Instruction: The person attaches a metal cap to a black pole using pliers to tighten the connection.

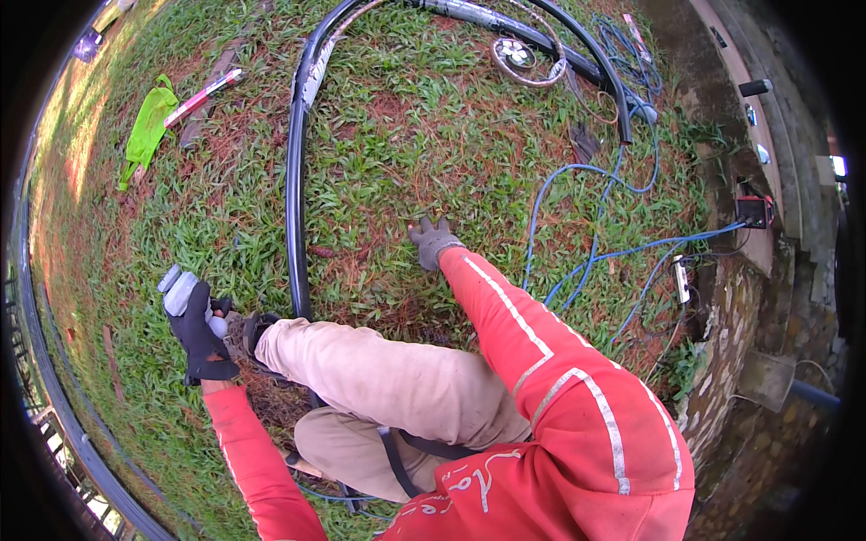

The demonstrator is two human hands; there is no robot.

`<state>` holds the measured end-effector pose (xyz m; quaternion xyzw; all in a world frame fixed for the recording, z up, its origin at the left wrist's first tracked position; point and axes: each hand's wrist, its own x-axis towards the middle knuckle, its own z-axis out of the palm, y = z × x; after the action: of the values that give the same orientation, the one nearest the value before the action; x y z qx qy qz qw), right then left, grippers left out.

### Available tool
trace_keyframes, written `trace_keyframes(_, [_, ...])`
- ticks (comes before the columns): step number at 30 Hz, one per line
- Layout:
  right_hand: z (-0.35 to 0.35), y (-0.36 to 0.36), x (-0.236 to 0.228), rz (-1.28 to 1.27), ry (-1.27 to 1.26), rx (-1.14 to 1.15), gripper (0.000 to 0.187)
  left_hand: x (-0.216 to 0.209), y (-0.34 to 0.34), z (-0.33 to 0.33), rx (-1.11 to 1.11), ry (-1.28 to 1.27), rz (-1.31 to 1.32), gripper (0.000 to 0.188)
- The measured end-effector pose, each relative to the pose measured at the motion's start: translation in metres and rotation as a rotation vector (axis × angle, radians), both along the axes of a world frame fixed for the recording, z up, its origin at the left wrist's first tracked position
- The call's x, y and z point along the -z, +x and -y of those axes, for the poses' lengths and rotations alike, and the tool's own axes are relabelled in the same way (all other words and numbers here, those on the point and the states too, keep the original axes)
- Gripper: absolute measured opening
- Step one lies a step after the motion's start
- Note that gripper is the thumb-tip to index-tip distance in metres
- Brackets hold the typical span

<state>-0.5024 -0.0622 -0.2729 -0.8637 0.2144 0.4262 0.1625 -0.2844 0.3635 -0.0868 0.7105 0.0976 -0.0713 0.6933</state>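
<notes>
My left hand (200, 334), in a black glove, is closed around a pale grey object (178, 290) with a rounded whitish end showing below the fingers. Its kind I cannot make out, since the glove covers much of it. That hand is beside my shoe (239, 334), left of a black bent tube (296, 207) lying on the grass. My right hand (433, 242), gloved in grey, reaches down to the grass right of this tube. Its fingers are spread and nothing shows in them.
Blue cables (595, 243) run over the grass at the right to a dark power box (754, 212); a white power strip (681, 278) lies nearby. A metal ring (528, 83) with a white flower ornament rests at the back. A green cloth (149, 126) and a red-and-white bar (200, 97) lie far left.
</notes>
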Motion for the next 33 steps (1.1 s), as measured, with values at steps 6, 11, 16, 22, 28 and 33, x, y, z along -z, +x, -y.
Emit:
trace_keyframes(6, [0.008,-0.001,0.001,0.03,-0.012,-0.027,0.101,0.017,-0.015,-0.04,-0.068,-0.008,-0.05,0.046])
trace_keyframes(11, [-0.006,0.015,-0.008,-0.022,0.036,-0.161,0.099,0.021,-0.049,-0.119,-0.202,-0.03,-0.031,0.057])
trace_keyframes(16, [0.03,-0.015,0.012,-0.016,-0.001,-0.086,0.108,0.039,-0.079,-0.142,-0.372,-0.075,-0.045,0.058])
trace_keyframes(22, [-0.013,0.003,0.02,-0.044,0.001,-0.199,0.121,0.038,-0.181,-0.263,-0.672,0.058,-0.08,0.05])
trace_keyframes(28, [0.036,-0.008,0.064,0.142,-0.026,-0.283,0.109,0.043,-0.253,-0.292,-0.919,-0.083,-0.034,0.027])
trace_keyframes(33, [-0.023,0.059,0.045,0.174,-0.007,-0.423,0.091,0.039,-0.362,-0.327,-1.139,-0.024,-0.014,0.042])
